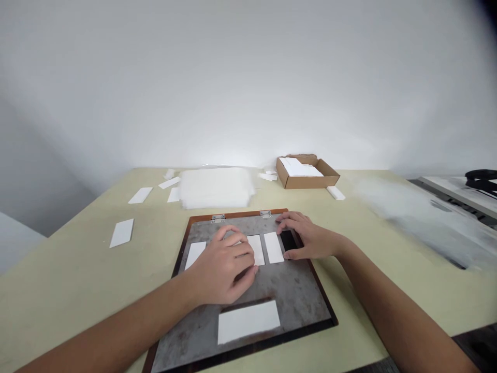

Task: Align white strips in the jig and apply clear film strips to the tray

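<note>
Two bare forearms [108, 326] come in from the bottom corners, and the hands sit well apart on a scuffed grey metal plate in a dark frame [295, 295], which lies toward the front of a pale yellow-green desk [66, 290]. Left hand [221, 267] is curled knuckles-up near the middle of the plate, over a thin white rectangular strip [195, 254] and right up against a second white strip [256, 249]. Can't tell if it's actually pinching anything under there. Right hand [306, 235] is open, with its fingers reaching over a black rectangular strip [288, 241], just beside a third white strip [274, 247]. Doesn't look clamped on anything.

A large white rectangular card [248, 322] lies flat near the front of the plate. The strips look like thin, light, fairly stiff card, maybe easy to ding at the corners. Flat on metal they'd be a pain to pinch, so I'd slide one by its long edge or lift a short end with a fingernail.

Toward the back edge of the desk there's an open brown cardboard box [306, 176] holding white sheets [298, 167], plus a soft-looking pile of translucent white sheets [215, 187]. Loose white strips [140, 195] are scattered off to the left.
</note>
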A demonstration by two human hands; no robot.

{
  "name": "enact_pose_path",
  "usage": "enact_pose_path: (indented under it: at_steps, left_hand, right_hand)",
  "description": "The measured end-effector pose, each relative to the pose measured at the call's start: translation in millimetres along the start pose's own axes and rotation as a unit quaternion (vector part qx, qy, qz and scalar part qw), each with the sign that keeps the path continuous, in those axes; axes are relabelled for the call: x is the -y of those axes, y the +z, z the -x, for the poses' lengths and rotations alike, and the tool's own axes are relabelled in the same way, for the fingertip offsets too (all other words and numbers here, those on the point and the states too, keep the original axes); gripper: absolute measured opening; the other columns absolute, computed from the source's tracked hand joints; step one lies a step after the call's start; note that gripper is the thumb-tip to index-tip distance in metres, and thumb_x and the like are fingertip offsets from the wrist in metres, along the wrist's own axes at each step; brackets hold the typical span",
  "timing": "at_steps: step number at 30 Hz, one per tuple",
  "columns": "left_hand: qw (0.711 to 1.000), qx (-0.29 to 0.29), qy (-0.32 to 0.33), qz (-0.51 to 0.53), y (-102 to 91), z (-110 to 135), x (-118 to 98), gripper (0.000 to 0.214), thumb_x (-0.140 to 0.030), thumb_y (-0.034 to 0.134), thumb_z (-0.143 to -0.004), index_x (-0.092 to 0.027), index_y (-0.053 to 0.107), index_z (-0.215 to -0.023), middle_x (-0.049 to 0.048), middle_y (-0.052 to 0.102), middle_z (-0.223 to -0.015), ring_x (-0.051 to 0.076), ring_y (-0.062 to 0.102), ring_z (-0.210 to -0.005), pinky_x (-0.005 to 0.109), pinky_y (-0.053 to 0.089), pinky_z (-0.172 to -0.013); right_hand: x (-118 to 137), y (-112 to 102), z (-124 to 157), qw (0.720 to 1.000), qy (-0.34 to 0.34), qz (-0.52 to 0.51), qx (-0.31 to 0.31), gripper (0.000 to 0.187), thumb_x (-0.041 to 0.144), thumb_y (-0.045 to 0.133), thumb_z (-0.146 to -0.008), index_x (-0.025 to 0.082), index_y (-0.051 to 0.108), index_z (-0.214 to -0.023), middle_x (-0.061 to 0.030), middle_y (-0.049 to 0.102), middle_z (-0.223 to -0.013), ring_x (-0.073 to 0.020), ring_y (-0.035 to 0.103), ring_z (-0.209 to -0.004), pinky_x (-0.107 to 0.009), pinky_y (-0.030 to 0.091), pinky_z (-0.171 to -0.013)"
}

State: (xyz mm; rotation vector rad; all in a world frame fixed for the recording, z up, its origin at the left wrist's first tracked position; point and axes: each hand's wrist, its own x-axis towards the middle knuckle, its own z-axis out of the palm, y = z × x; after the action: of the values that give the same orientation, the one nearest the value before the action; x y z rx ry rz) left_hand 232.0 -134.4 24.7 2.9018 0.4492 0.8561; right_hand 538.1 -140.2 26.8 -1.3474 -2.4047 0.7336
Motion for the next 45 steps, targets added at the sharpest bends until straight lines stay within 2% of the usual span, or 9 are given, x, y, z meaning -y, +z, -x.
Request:
enact_pose_path:
  at_steps: [14,22,27,30,32,36,40,43,45]
  left_hand:
    - [1.000,0.013,0.001,0.004,1.0,1.5,1.5,0.010,-0.020,0.058,-0.095,-0.022,0.068,-0.096,0.0031,0.074,-0.093,0.023,0.064,-0.091,0.053,0.037,-0.103]
    - [1.000,0.009,0.003,0.003,0.6,1.3,1.2,0.008,-0.020,0.059,-0.094,-0.021,0.067,-0.096,0.0028,0.073,-0.096,0.022,0.064,-0.093,0.053,0.037,-0.103]
    - [1.000,0.010,-0.007,-0.010,0.8,1.1,0.3,0.013,-0.020,0.059,-0.094,-0.021,0.069,-0.103,0.0044,0.074,-0.105,0.025,0.065,-0.098,0.053,0.038,-0.104]
    - [0.999,0.014,-0.025,-0.019,1.9,1.7,0.2,0.016,-0.023,0.059,-0.095,-0.022,0.070,-0.107,0.0039,0.075,-0.109,0.026,0.064,-0.104,0.055,0.035,-0.108]
    - [0.999,0.023,-0.036,-0.020,2.3,2.1,0.1,0.016,-0.025,0.059,-0.096,-0.022,0.070,-0.108,0.0033,0.075,-0.108,0.027,0.064,-0.106,0.056,0.034,-0.110]
    - [0.998,0.039,-0.048,-0.018,2.3,2.2,0.6,0.017,-0.024,0.057,-0.097,-0.023,0.070,-0.108,0.0027,0.075,-0.106,0.026,0.063,-0.106,0.056,0.033,-0.112]
    - [0.998,0.043,-0.044,-0.022,3.2,2.3,1.2,0.015,-0.024,0.057,-0.097,-0.023,0.069,-0.106,0.0026,0.075,-0.104,0.026,0.063,-0.105,0.055,0.034,-0.111]
    - [0.998,0.032,-0.037,-0.040,2.3,1.6,0.2,0.022,-0.022,0.057,-0.097,-0.023,0.067,-0.117,0.0086,0.069,-0.123,0.029,0.060,-0.116,0.056,0.037,-0.109]
    - [0.996,-0.015,-0.041,-0.073,-3.0,-0.1,-1.0,0.035,-0.021,0.057,-0.097,-0.022,0.061,-0.132,0.0150,0.058,-0.140,0.033,0.054,-0.128,0.056,0.039,-0.109]
  right_hand:
    - [2.6,1.4,-0.6,1.000,0.001,0.013,-0.004,0.051,0.048,0.081,-0.081,0.031,0.059,-0.123,-0.0083,0.047,-0.148,-0.0346,0.036,-0.146,-0.060,0.027,-0.122]
    - [5.0,1.8,0.4,1.000,-0.008,0.019,-0.018,0.050,0.046,0.082,-0.081,0.029,0.059,-0.123,-0.0090,0.050,-0.145,-0.0330,0.040,-0.143,-0.058,0.030,-0.120]
    - [8.9,4.2,-1.5,0.998,-0.032,0.026,-0.055,0.037,0.039,0.076,-0.089,0.029,0.063,-0.122,-0.0098,0.053,-0.143,-0.0318,0.042,-0.142,-0.058,0.029,-0.120]
    - [16.0,6.6,-2.8,0.993,-0.055,0.036,-0.096,0.023,0.025,0.070,-0.091,0.030,0.072,-0.113,-0.0076,0.055,-0.141,-0.0308,0.040,-0.143,-0.056,0.025,-0.122]
    - [21.7,7.8,-2.6,0.989,-0.074,0.052,-0.120,0.021,0.020,0.069,-0.089,0.031,0.077,-0.105,-0.0060,0.058,-0.139,-0.0310,0.041,-0.142,-0.055,0.026,-0.121]
    - [28.3,9.2,-1.3,0.984,-0.101,0.095,-0.116,0.015,0.022,0.075,-0.085,0.031,0.082,-0.095,-0.0043,0.062,-0.137,-0.0334,0.043,-0.139,-0.055,0.029,-0.118]
    - [26.2,9.6,-1.9,0.983,-0.111,0.091,-0.113,0.014,0.023,0.077,-0.083,0.032,0.083,-0.091,-0.0027,0.067,-0.128,-0.0317,0.048,-0.134,-0.053,0.033,-0.116]
    - [25.7,9.0,-2.8,0.983,-0.120,0.041,-0.130,0.014,0.022,0.076,-0.084,0.032,0.083,-0.092,-0.0036,0.068,-0.128,-0.0318,0.049,-0.134,-0.054,0.033,-0.117]
    - [27.1,8.2,-3.1,0.981,-0.123,-0.015,-0.147,0.017,0.026,0.073,-0.090,0.031,0.081,-0.104,-0.0052,0.066,-0.132,-0.0299,0.050,-0.135,-0.052,0.036,-0.117]
